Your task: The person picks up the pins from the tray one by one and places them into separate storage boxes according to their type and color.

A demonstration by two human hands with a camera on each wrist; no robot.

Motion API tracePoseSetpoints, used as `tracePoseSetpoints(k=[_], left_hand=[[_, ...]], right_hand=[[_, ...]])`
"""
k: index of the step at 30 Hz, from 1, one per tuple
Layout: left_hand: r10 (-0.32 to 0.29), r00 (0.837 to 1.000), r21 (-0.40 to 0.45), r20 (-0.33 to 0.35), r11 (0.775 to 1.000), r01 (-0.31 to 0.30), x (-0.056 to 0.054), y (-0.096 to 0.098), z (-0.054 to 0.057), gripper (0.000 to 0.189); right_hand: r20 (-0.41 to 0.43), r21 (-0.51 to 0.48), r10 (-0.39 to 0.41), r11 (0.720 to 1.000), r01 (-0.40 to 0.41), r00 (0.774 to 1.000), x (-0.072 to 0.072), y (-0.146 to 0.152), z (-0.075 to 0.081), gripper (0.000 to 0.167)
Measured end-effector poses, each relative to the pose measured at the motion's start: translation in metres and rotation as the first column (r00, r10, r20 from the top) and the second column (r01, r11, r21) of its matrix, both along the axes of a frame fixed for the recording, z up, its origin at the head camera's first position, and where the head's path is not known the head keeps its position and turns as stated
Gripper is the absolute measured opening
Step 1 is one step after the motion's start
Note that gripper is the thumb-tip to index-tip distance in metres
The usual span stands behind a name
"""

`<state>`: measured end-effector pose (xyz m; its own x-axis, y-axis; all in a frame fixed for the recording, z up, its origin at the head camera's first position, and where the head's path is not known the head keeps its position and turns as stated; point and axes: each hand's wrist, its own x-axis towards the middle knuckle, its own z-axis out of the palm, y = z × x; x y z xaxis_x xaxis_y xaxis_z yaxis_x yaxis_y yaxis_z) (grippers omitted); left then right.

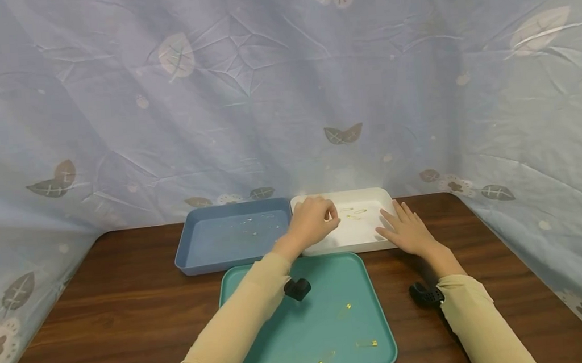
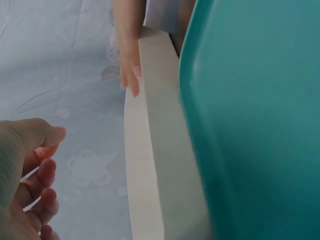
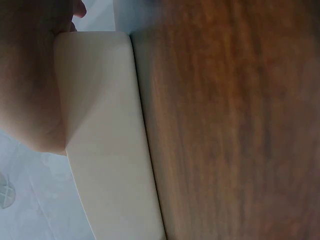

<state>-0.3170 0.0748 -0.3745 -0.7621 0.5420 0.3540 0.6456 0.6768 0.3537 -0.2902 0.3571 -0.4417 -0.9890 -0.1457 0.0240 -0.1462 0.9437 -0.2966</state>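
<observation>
My left hand (image 1: pixel 311 222) hangs over the left side of the white tray (image 1: pixel 347 249), thumb and fingers loosely bent. No object shows between the thumb and fingers of the left hand (image 2: pixel 30 170) in the left wrist view. Across the right edge of that tray lies my right hand (image 1: pixel 409 230), its fingers spread. Several gold safety pins (image 1: pixel 360 211) lie in the white tray, between both hands. On the green tray (image 1: pixel 329 281) in front are more gold safety pins (image 1: pixel 367 344).
A blue tray (image 1: pixel 200 264) stands left of the white one, with several small silvery pins (image 1: pixel 250 232) in it. All three trays sit close together on the dark wooden table (image 1: pixel 116 309). Behind the table hangs a patterned curtain (image 1: pixel 263 92).
</observation>
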Motion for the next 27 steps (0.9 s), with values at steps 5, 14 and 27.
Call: tracePoseSetpoints(k=[5, 14, 27], left_hand=[[0.002, 1.000, 0.031, 0.026, 1.000, -0.003, 0.013, -0.008, -0.003, 0.010], [0.019, 0.994, 0.107, 0.108, 0.994, -0.031, 0.041, -0.021, -0.009, 0.010], [0.026, 0.978, 0.251, 0.207, 0.965, -0.079, 0.081, -0.037, -0.021, 0.008]], right_hand=[[0.001, 0.001, 0.001, 1.000, -0.001, 1.000, -0.001, 0.000, 0.003, 0.071], [-0.005, 0.017, -0.006, 1.000, 0.006, 1.000, -0.001, 0.001, -0.001, 0.072], [0.002, 0.006, 0.001, 1.000, -0.001, 1.000, 0.001, 0.000, 0.000, 0.071]])
